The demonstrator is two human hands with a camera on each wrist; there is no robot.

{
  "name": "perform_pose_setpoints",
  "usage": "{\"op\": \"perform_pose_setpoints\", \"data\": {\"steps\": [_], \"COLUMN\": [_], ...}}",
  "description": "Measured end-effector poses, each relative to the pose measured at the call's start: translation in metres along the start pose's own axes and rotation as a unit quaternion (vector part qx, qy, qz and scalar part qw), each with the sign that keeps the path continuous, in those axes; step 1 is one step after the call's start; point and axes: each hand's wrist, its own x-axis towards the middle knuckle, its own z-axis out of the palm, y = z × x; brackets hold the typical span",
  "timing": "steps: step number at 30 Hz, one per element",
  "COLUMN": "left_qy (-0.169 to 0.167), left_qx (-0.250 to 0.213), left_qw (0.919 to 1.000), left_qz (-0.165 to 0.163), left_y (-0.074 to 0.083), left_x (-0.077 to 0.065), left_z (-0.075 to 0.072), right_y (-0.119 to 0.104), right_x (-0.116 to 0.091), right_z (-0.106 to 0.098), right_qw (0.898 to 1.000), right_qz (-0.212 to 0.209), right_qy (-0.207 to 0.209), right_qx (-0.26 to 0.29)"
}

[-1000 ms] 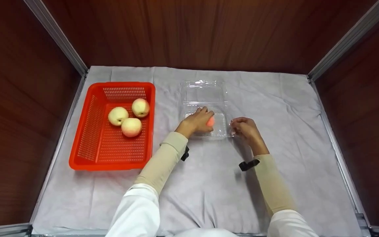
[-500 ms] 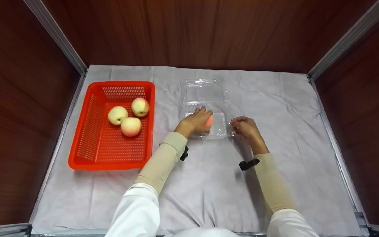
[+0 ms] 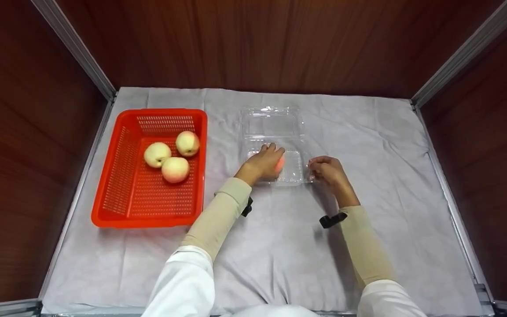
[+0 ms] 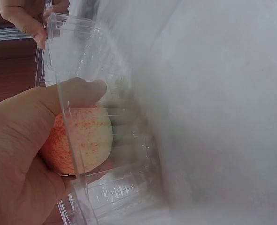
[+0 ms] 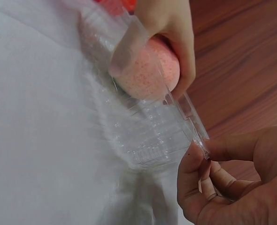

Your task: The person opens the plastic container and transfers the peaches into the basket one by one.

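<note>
My left hand (image 3: 264, 163) grips a red-speckled, pale yellow apple (image 4: 84, 138), fingers and thumb around its sides. The apple is low inside the near half of a clear plastic clamshell box (image 3: 294, 169), seen through its wall in both wrist views. The box's lid (image 3: 271, 124) lies folded back, away from me. At the right side of the box, my right hand (image 3: 327, 171) pinches the rim (image 5: 197, 140) between thumb and fingers. In the right wrist view, the left hand (image 5: 169, 23) comes over the box edge from above.
To the left stands a red plastic basket (image 3: 148, 222) with three more apples (image 3: 176, 170) in it. A grey cloth (image 3: 280, 246) covers the table. Brown wood-grain panels (image 3: 253, 44) with metal frame edges enclose the back and both sides.
Between the first frame and the middle one, my left hand and the apple shifted very slightly left inside the box. My right hand keeps its hold on the rim.
</note>
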Motion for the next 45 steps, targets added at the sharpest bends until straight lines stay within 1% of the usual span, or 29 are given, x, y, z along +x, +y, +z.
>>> {"op": "perform_pose_setpoints", "data": {"steps": [5, 12, 22, 28, 36, 45], "left_qy": [0.003, 0.015, 0.043, 0.036, 0.032, 0.021], "left_qx": [0.006, 0.008, 0.031, 0.035, 0.023, 0.027], "left_qw": [1.0000, 0.9999, 0.9985, 0.9987, 0.9992, 0.9994], "left_qz": [-0.001, -0.002, 0.016, 0.011, 0.011, 0.007], "left_y": [0.0010, 0.0002, 0.0009, 0.0022, 0.0023, 0.0005], "left_x": [-0.0006, -0.0007, 0.0003, 0.0010, 0.0005, 0.0026], "left_z": [0.0007, 0.0031, 0.0077, 0.0087, 0.0088, 0.0087], "right_y": [0.0004, -0.0001, 0.0006, 0.0016, 0.0014, 0.0001], "right_x": [-0.0007, -0.0021, -0.0013, -0.0012, -0.0025, -0.0009], "right_z": [-0.0001, 0.0004, 0.0007, 0.0003, -0.0001, 0.0010], "right_qw": [1.000, 1.000, 1.000, 1.000, 1.000, 1.000], "right_qz": [-0.009, -0.009, -0.011, -0.010, -0.007, -0.003], "right_qy": [0.002, 0.003, 0.002, 0.006, 0.001, 0.004], "right_qx": [-0.003, -0.002, -0.006, -0.011, -0.007, 0.004]}}
